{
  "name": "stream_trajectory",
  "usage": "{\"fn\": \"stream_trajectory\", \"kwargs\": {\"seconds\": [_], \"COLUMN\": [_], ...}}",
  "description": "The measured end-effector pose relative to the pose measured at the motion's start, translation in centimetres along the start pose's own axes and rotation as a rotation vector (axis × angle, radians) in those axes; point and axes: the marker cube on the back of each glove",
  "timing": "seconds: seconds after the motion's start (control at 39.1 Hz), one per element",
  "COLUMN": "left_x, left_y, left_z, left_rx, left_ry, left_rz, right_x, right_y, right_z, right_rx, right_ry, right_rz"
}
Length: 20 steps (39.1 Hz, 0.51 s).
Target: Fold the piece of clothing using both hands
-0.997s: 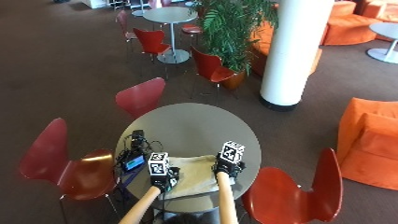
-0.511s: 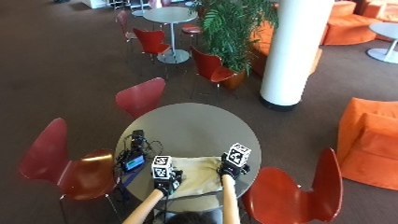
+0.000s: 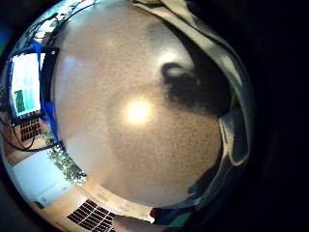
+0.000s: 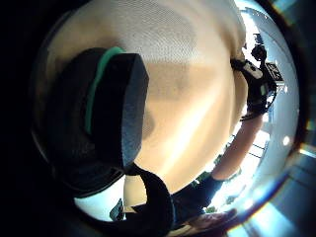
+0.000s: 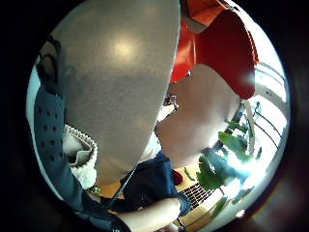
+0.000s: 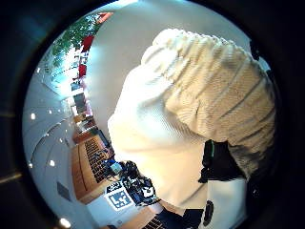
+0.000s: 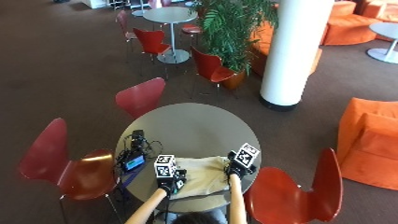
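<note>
I am at the near edge of the round bench (image 7: pixel 187 126), with the cream knit garment (image 7: pixel 202 175) lying flat between my two hands, close to the rim nearest me. My left hand (image 7: pixel 169 183) sits at the garment's left edge and my right hand (image 7: pixel 236 169) at its right edge, so I judge that I am taking hold of the two sides, ready to start a fold or just finishing one; the garment already looks like a compact rectangle, though how many layers it has I cannot tell. On the right, the thumb side palm view shows a ribbed hem or cuff (image 6: pixel 214 109) bunched up against my palm, and a dark fingertip (image 6: pixel 217 167) curled against the knit below it, so my right grip is closed on the cloth. On the left, the thumb side palm view shows my black thumb (image 4: pixel 116 108) bent over the smooth cream cloth and lying against it, which I take as a pinch on that edge; the fingers beneath are hidden. The next move, as I judge it, calls for lifting both edges together and level, carrying them across evenly so the knit does not sag or twist, then laying them down square. A small device with a lit screen (image 7: pixel 132 162) and its cables lies on the bench just beside my left hand.
</note>
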Motion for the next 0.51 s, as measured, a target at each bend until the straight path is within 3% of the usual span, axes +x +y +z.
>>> {"fn": "stream_trajectory", "kwargs": {"seconds": [0.1, 0.28, 0.51], "left_x": [0.1, 0.2, 0.8], "left_y": [0.4, -0.5, -0.5], "left_z": [-0.1, -0.5, -0.9], "left_rx": [-0.01, 0.069, 0.017], "left_ry": [0.035, -0.034, -0.013], "left_rz": [0.005, -0.016, 0.008], "right_x": [0.2, 1.2, 1.0], "right_y": [-0.6, -0.9, 0.2], "right_z": [-1.1, -2.3, -4.7], "right_rx": [0.059, 0.072, 0.097], "right_ry": [0.018, 0.049, 0.123], "right_rz": [-0.062, 0.001, 0.051]}}
